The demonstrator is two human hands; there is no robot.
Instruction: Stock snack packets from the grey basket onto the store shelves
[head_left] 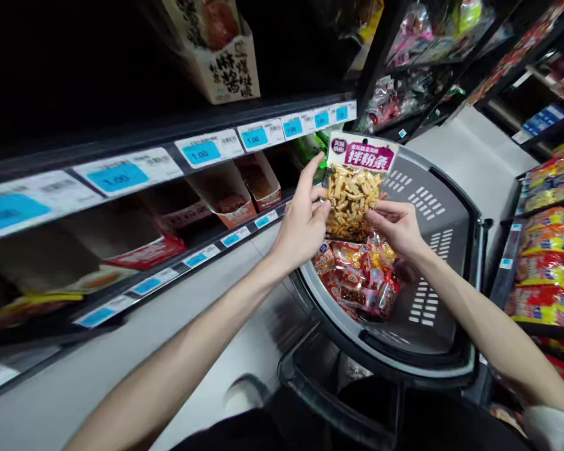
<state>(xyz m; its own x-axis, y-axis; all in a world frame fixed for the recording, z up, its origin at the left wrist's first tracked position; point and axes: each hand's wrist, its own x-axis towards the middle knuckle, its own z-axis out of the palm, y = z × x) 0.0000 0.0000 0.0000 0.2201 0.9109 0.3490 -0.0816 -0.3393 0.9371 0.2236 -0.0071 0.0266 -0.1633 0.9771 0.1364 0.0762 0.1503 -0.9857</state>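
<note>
Between my two hands, above the basket, I hold a clear snack packet [353, 194] of yellow-brown strips with a white and purple header card. My left hand [305, 213] pinches its left edge with the thumb, index finger raised. On the lower right edge, the thumb and fingers of my right hand [397, 228] close on the packet. Below it, a grey shopping basket [465, 250] with slotted walls holds a pile of small red and orange snack packets [357, 275].
To the left runs a dark shelf with blue price tags [200, 152], part-filled cardboard boxes [228, 194] and a beige carton [230, 69] on the upper level. Red and yellow packs [552, 269] are stacked at the right. The basket's black handle [333, 407] sticks out near my legs.
</note>
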